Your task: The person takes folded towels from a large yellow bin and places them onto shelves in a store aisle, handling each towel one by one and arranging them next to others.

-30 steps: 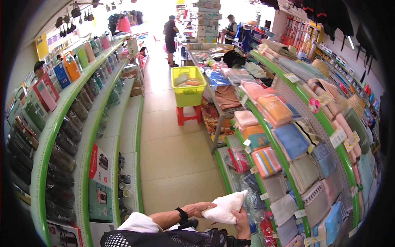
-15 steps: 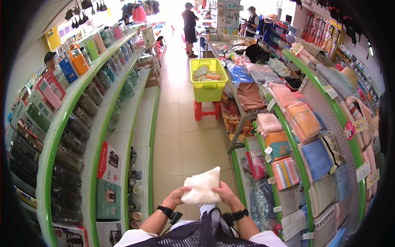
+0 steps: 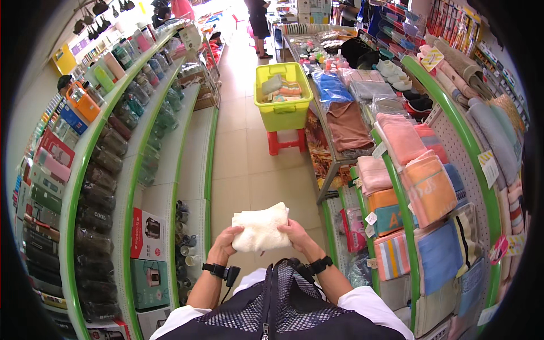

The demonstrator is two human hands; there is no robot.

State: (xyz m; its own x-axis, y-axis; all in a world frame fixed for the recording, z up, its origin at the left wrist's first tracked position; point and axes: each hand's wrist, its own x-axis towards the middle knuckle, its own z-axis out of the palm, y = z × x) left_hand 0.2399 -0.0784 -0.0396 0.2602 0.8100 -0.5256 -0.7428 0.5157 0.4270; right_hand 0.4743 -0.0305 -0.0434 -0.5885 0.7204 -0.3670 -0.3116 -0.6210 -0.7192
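A folded cream-white towel (image 3: 260, 228) is held level in front of my body, over the aisle floor. My left hand (image 3: 228, 240) grips its left edge, thumb on top. At the opposite edge my right hand (image 3: 295, 234) pinches the cloth the same way. The fingers beneath the towel are hidden. Farther up the aisle stands a yellow-green plastic tub (image 3: 283, 116) with several folded towels (image 3: 281, 87) inside. It rests on a red stool (image 3: 285, 141).
Green-edged shelves on the left hold bottles (image 3: 93, 218) and boxed cookers (image 3: 148, 233). On the right, a rack carries stacked towels (image 3: 428, 190). A table beside the tub bears packaged cloth (image 3: 330, 86) and shoes (image 3: 392, 72). A person (image 3: 258, 25) stands at the aisle's far end.
The towel and both hands have risen and shifted slightly left, and the towel lies flatter and squarer. The tub appears nearer, and the view has tipped downward.
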